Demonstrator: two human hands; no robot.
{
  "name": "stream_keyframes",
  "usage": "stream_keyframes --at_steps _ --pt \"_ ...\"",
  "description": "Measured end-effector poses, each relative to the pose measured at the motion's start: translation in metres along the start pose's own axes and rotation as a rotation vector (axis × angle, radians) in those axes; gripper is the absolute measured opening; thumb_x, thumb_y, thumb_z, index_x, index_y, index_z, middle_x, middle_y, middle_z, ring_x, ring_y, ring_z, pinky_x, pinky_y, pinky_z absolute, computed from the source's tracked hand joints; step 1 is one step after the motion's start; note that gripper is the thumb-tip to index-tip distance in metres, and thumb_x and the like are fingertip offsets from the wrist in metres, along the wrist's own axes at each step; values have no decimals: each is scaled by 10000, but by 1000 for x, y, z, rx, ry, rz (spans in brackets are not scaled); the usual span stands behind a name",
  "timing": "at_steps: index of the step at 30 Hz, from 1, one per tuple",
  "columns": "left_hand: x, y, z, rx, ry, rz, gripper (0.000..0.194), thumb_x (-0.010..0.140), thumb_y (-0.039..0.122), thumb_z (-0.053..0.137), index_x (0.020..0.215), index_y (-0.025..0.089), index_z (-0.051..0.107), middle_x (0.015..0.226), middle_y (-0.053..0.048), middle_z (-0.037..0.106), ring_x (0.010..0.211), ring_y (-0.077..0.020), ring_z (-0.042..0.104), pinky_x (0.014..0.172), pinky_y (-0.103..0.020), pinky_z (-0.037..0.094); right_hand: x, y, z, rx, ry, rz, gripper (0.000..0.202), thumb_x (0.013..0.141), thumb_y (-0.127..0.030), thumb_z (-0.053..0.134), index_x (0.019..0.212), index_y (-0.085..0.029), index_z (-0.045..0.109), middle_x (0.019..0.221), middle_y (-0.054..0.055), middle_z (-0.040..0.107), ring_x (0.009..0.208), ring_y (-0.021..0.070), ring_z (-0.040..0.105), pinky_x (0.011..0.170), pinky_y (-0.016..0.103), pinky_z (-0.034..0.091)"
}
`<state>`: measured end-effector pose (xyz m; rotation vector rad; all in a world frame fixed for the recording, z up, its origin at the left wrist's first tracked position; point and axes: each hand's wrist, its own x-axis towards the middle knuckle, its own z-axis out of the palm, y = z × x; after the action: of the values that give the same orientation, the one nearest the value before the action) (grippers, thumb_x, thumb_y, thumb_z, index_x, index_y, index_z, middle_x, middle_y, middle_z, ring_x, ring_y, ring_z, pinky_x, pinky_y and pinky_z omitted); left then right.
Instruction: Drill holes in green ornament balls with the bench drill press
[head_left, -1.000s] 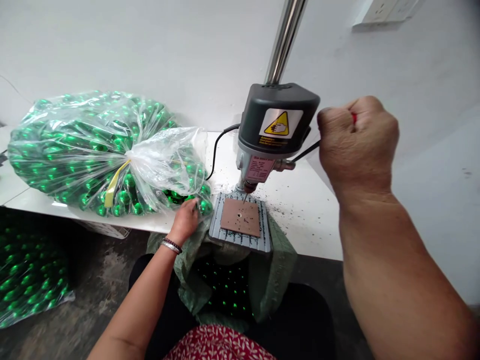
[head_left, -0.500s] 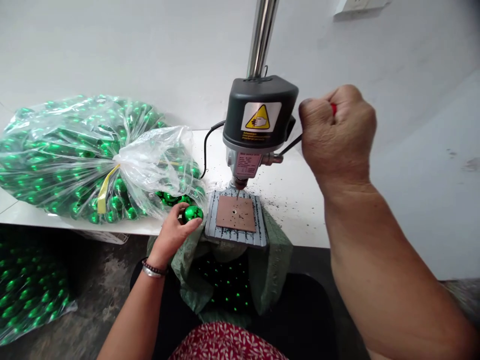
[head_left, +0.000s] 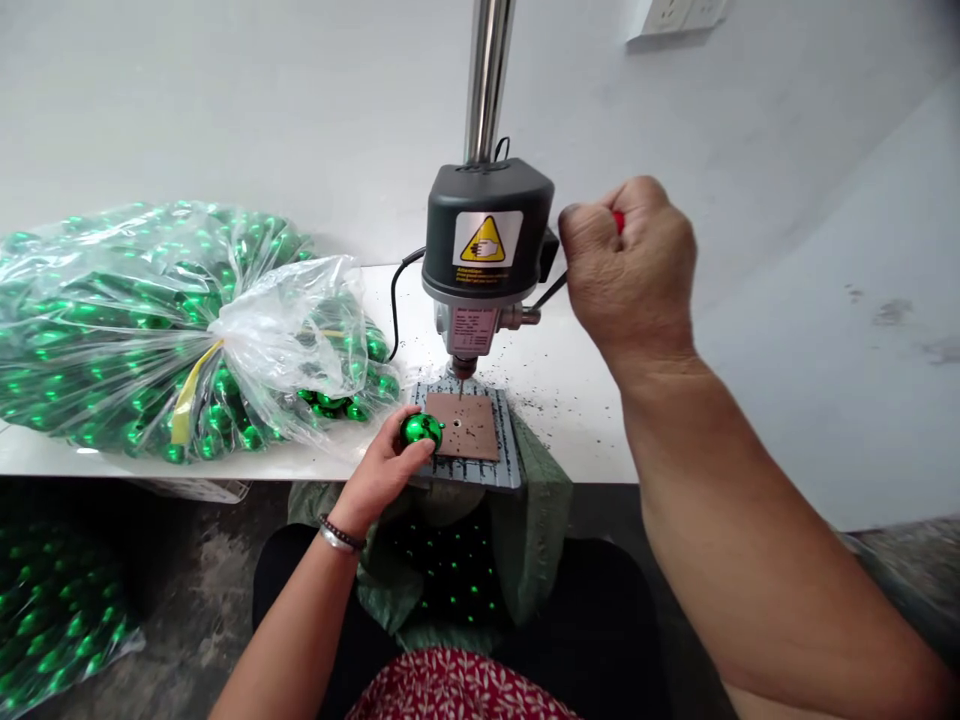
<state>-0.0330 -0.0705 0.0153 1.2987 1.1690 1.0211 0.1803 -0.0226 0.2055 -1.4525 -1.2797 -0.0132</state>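
Note:
My left hand grips a shiny green bauble between thumb and fingers, at the left edge of the drill press's base. A small nub sticks out on the bauble's right side. My right hand is closed in a fist around the feed lever of the drill press; a bit of red shows between its fingers. Below the chuck, the thin drill bit points down at a brown square board with a small hole. Dark shavings are scattered over the board and the grooved metal base.
A large clear bag of green baubles lies on the white table to the left, its mouth open near the base. Another bag is on the floor. Under the base hangs a green sack holding more baubles.
My left hand has carried the bauble rightward from beside the base to over its left edge. My right hand stays on the lever. The camera view has shifted slightly.

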Motion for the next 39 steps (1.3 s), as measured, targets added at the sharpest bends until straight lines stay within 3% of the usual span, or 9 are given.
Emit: stream_keyframes --at_steps 2,4,10,22,27,39 --pt "12 -2 4 208 47 97 608 718 349 743 1258 206 503 1177 -66 624 1057 -206 607 926 -345 485 0 0 0 -16 -8 14 312 911 -237 520 673 -179 326 595 -74 333 612 42 270 700 235 275" --pt "25 -3 8 333 82 139 601 671 312 775 1199 183 516 1134 -67 634 1045 -210 607 938 -355 478 0 0 0 -16 -13 20 314 914 -238 521 677 -180 324 597 -74 340 610 41 275 691 233 266" --pt "52 -1 11 458 12 168 537 654 249 766 1138 176 546 1095 -62 660 1012 -213 627 922 -360 480 0 0 0 9 -10 6 332 920 -254 514 671 -180 309 585 -77 310 591 37 248 672 225 242" --pt "66 14 14 702 -112 197 505 665 247 740 1153 203 617 1018 -12 683 911 -191 640 864 -325 510 -2 -4 -3 -4 -24 8 354 914 -245 525 662 -202 280 611 -47 319 608 76 266 634 244 252" --pt "75 14 15 703 -163 211 555 631 211 761 1170 198 631 1009 -12 690 902 -185 637 896 -335 515 -2 -4 -3 -8 -32 10 345 904 -219 529 666 -199 281 617 -47 328 616 73 274 637 242 262" --pt "75 5 25 383 -148 95 649 626 204 801 1247 161 617 1114 -47 704 971 -192 657 938 -345 521 -10 5 -3 56 21 -90 268 898 -248 513 706 -182 339 591 -76 337 580 29 271 658 205 280"
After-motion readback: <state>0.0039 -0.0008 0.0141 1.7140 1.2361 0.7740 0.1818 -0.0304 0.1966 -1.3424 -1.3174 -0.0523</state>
